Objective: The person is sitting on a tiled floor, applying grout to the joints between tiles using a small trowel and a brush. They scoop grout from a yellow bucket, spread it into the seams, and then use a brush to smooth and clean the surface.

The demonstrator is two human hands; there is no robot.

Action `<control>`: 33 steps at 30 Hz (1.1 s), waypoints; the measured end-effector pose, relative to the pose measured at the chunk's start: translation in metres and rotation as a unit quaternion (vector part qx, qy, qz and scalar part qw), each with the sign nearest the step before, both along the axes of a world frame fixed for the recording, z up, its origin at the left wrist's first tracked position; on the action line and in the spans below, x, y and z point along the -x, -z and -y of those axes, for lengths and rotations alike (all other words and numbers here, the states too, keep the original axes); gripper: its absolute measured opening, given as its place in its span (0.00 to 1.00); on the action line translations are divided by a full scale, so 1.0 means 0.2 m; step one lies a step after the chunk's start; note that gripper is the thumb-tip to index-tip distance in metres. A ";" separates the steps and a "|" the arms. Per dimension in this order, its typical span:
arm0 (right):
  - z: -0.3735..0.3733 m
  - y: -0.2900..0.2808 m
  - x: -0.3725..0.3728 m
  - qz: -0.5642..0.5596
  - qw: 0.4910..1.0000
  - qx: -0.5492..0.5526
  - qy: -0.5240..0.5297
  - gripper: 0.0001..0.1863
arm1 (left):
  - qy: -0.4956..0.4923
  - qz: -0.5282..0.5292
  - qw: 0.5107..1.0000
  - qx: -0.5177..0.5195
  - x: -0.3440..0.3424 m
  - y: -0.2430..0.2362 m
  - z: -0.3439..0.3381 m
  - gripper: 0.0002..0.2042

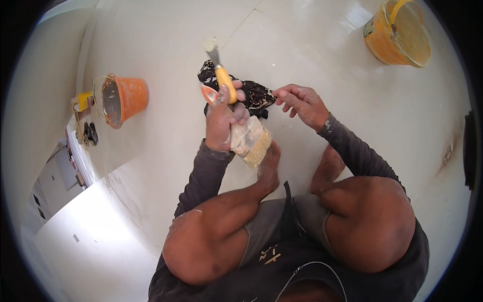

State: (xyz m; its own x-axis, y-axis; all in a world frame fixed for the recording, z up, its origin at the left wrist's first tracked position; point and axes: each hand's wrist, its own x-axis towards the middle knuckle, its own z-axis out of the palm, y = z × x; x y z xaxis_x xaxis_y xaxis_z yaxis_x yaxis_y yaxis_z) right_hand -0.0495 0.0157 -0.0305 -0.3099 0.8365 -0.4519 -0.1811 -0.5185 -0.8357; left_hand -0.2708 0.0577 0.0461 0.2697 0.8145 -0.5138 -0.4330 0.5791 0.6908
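My left hand [221, 118] grips a putty knife [225, 80] with a yellow handle and a smeared blade pointing away from me, together with a wide paintbrush [251, 141] whose pale, crusted bristles point back toward my legs. An orange-rimmed object [209, 93] shows beside the knife handle. Beyond and beneath them lies a crumpled dark cloth [256, 95] with a light pattern. My right hand [302, 105] is closed in a pinch at the right tip of this cloth, fingertips together.
An orange bucket [132, 100] is at the left, near a small yellow-topped item [83, 100] and assorted small objects. A large yellow bucket [382, 43] stands on the pale floor [312, 55] at upper right. My bare feet and bent knees are below my hands.
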 end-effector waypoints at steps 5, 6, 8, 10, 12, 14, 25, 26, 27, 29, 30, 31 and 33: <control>-0.06 -0.13 0.05 0.068 0.972 -0.224 -0.021 0.29 | 0.041 0.029 0.998 -0.033 -0.11 0.00 -0.05 0.19; -0.07 -0.14 0.03 0.075 0.958 -0.275 -0.025 0.32 | 0.054 0.017 0.998 -0.040 -0.17 0.00 -0.03 0.19; -0.06 -0.15 -0.02 0.006 0.963 -0.234 -0.134 0.36 | 0.082 -0.003 0.995 -0.054 -0.29 0.01 0.01 0.18; -0.03 -0.13 -0.12 0.060 0.957 -0.235 -0.156 0.32 | 0.074 0.014 0.994 -0.082 -0.40 0.02 0.03 0.17; 0.00 -0.08 -0.25 0.157 0.935 -0.272 -0.165 0.28 | 0.030 0.029 0.995 -0.086 -0.47 0.01 -0.01 0.19; 0.01 -0.03 -0.38 0.290 0.900 -0.306 -0.112 0.24 | 0.015 -0.019 0.979 -0.201 -0.52 0.00 -0.06 0.20; -0.40 0.33 -0.98 0.341 0.849 -0.136 0.380 0.19 | -0.006 -0.062 0.967 -0.248 -0.84 0.05 0.06 0.18; -0.41 0.37 -1.00 0.356 0.829 -0.154 0.402 0.17 | 0.003 -0.059 0.967 -0.248 -0.87 0.06 0.09 0.18; -0.38 0.43 -1.04 0.367 0.821 -0.141 0.413 0.17 | 0.011 -0.055 0.967 -0.248 -0.90 0.07 0.10 0.18; -0.26 0.53 -1.10 0.372 0.833 -0.091 0.399 0.16 | 0.025 -0.046 0.967 -0.249 -0.95 0.09 0.13 0.18; -0.17 0.59 -1.16 0.385 0.805 -0.137 0.429 0.15 | 0.027 -0.055 0.969 -0.241 -0.97 0.10 0.14 0.18; -0.05 0.64 -1.22 0.398 0.791 -0.147 0.441 0.14 | 0.035 -0.057 0.968 -0.242 -0.99 0.11 0.14 0.18; 0.19 0.70 -1.34 0.392 0.778 -0.139 0.471 0.12 | 0.049 -0.058 0.967 -0.242 -1.02 0.13 0.13 0.18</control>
State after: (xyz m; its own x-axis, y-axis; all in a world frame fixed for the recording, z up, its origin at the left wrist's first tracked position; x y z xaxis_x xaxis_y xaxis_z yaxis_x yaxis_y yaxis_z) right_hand 0.2194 -0.0229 -0.1706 0.7794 0.6248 0.0466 0.2513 -0.2435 -0.9368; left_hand -0.0668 0.0318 0.0194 0.3203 0.9410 -0.1095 -0.2956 0.2091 0.9321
